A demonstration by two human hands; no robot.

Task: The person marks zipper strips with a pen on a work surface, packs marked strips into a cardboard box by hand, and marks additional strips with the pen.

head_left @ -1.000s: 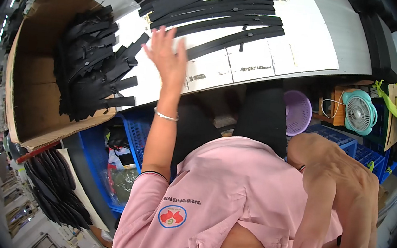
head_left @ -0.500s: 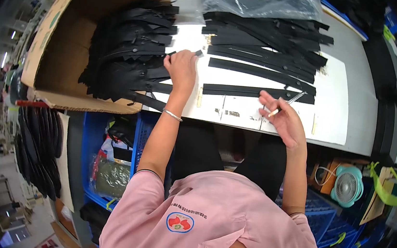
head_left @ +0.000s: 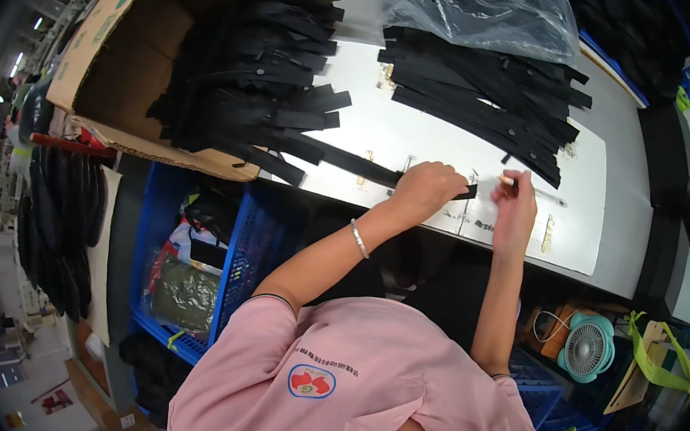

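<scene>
Across the white board [head_left: 574,231], my left hand [head_left: 429,192] grips a black zipper strip [head_left: 350,162]. The strip's short end pokes out past my fingers, and its other end runs back to the left pile. Close by on the right, my right hand [head_left: 515,210] is closed around a slim pen-like tool [head_left: 551,195]; a pale end shows by the fingers. Behind both hands lies a stack of black zipper strips [head_left: 489,121] with small round pulls. More zippers form a heap [head_left: 242,78] that spills from the cardboard box.
The cardboard box [head_left: 119,40] lies on its side at the left. A clear plastic bag [head_left: 484,11] covers the back of the stack. Below the table are a blue crate [head_left: 225,279] and a small teal fan [head_left: 586,349]. Dark padded pieces [head_left: 58,227] hang at left.
My left hand has moved right from the heap, drawing a zipper over the board. The zipper formerly nearest the front edge no longer lies there. My right hand has turned upward with the tool.
</scene>
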